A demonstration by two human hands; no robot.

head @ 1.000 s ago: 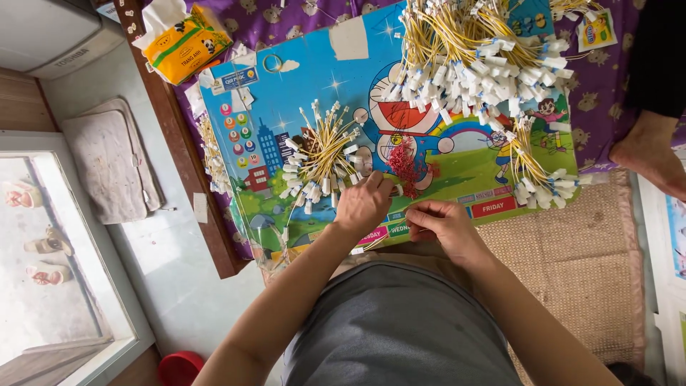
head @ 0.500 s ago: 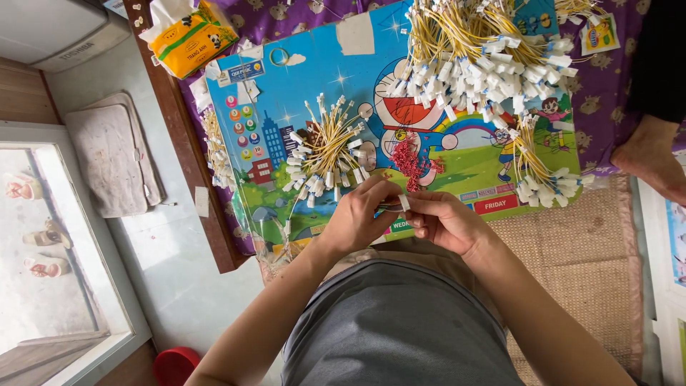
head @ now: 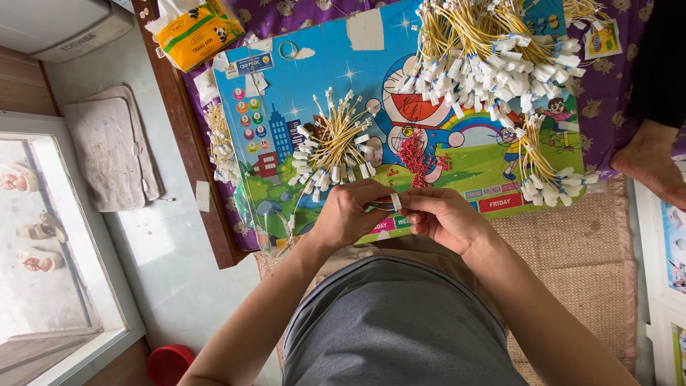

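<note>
wire bundles (head: 332, 146) crowd board (head: 300, 93), bare grass patch between

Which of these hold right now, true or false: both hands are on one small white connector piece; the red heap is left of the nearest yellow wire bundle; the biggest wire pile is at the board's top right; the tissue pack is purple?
1. Both hands, left hand and right hand, meet at a small white connector piece. True.
2. The red heap lies left of the nearest yellow wire bundle. False: it lies to the bundle's right.
3. The biggest wire pile sits at the top right of the cartoon board. True.
4. The tissue pack is purple. False: it is yellow-orange; the cloth under the board is purple.
</note>
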